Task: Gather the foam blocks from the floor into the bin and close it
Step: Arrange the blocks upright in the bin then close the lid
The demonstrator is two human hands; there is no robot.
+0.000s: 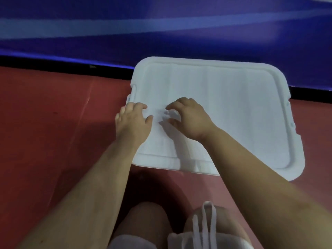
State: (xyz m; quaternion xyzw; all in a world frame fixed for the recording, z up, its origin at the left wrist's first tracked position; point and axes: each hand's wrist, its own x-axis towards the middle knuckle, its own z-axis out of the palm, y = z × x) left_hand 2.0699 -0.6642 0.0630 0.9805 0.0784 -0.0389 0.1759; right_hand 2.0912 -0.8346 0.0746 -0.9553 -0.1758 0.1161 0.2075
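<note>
A white rectangular lid point(224, 108) covers the bin on the red floor, so the bin's body and anything inside are hidden. My left hand point(133, 121) rests on the lid's left edge, its fingers reaching over the rim near a side latch. My right hand point(188, 117) lies on the lid's left half with fingers bent, fingertips pressing down on the surface. No foam blocks show anywhere on the floor.
A blue padded wall point(161, 29) with a black base strip runs close behind the bin. Red floor mat point(53, 123) stretches to the left and front. My knees point(147, 221) and white drawstrings point(206, 221) fill the bottom of the view.
</note>
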